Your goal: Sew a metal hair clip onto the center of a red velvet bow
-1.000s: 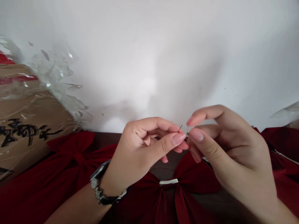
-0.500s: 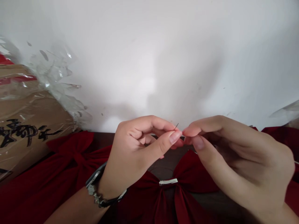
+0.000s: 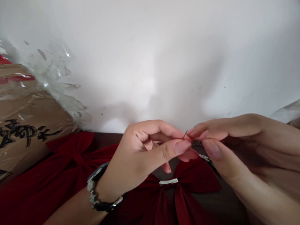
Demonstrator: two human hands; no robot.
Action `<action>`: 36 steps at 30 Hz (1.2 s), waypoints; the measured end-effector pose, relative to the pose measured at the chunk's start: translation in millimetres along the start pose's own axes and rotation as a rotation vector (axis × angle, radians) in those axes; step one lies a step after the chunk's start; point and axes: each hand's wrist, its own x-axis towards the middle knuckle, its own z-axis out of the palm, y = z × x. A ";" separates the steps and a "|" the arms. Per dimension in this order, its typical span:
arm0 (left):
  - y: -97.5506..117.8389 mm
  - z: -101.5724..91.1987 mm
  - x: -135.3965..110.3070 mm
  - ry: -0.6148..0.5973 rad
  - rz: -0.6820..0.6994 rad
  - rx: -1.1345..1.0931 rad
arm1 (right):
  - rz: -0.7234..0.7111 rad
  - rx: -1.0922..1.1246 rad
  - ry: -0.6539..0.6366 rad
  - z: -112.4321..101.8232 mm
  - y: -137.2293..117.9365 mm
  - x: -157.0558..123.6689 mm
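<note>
- White wall (image 3: 150, 47) filled the background, above the rear edge of a dark tabletop (image 3: 105, 137).
- At the tabletop's left edge stood a cardboard box (image 3: 28, 125) with black lettering, wrapped in crumpled clear film (image 3: 53, 72). A red velvet bow (image 3: 70, 150) lay just beside it.
- Over the tabletop's middle, the left hand (image 3: 140, 153), with a wristwatch (image 3: 98, 190) on its wrist, pinched a needle (image 3: 185, 133) between thumb and forefinger. The needle's tip stood out upward.
- The needle was probably light, stiff, slick and sharp. It was best gripped along the shaft, clear of the point, with firm fingertip pressure.
- Beneath the hands lay a second red bow (image 3: 199, 178), with a metal clip (image 3: 168, 182) at its knot.
- At the needle's tip, the right hand (image 3: 246, 150) met the left, fingertips closed together. Whatever they held was too small to tell.
</note>
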 end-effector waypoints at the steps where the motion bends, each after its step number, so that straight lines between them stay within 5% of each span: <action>1: 0.2 0.5 0.1 -0.009 -0.009 -0.019 | 0.011 -0.014 0.015 -0.4 -0.6 -0.5; 12: -0.5 1.3 0.4 -0.002 -0.032 -0.050 | -0.015 -0.150 0.096 -1.4 0.2 -5.5; 36: -1.0 1.8 -0.7 -0.006 -0.050 -0.073 | -0.014 -0.158 0.045 -5.0 1.7 -4.6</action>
